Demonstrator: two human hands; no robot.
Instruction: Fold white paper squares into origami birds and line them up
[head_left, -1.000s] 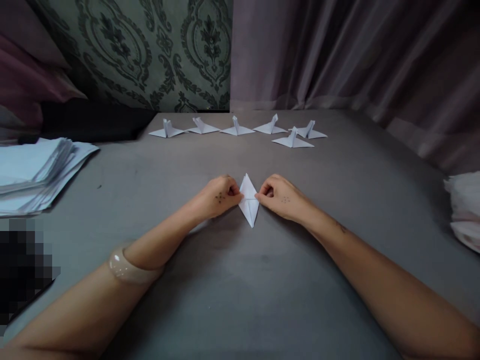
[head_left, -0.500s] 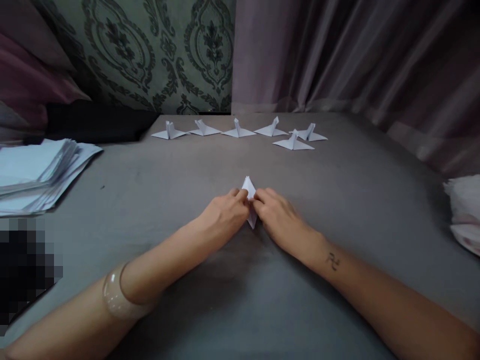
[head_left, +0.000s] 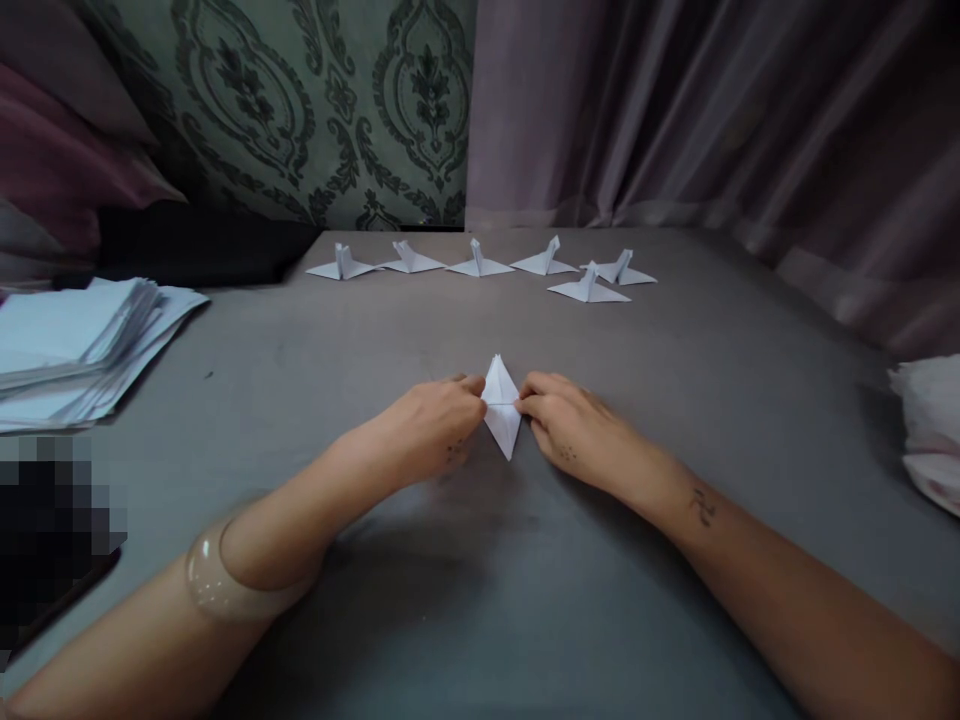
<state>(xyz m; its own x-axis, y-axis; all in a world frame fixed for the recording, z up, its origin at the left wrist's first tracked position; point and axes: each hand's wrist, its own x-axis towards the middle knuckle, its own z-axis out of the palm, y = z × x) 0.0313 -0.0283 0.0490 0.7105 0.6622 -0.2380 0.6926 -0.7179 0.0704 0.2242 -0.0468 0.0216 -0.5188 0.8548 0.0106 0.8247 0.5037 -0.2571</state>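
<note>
A small white folded paper piece (head_left: 501, 405), diamond-shaped with points toward and away from me, lies on the grey surface (head_left: 480, 600) in the middle. My left hand (head_left: 435, 425) pinches its left corner with closed fingertips. My right hand (head_left: 570, 425) pinches its right corner the same way. Both hands rest low on the surface, one on each side of the paper. A pale bangle (head_left: 225, 585) sits on my left forearm.
Several finished white folded paper figures (head_left: 480, 262) stand in a row at the far edge, one (head_left: 589, 288) slightly nearer. A stack of white sheets (head_left: 82, 345) lies at the left. A white bundle (head_left: 930, 425) sits at the right edge. Curtains and patterned wall behind.
Half a second ago both hands were pressed together over the paper, covering most of it. They have drawn apart to its side corners, and the diamond shape shows again.
</note>
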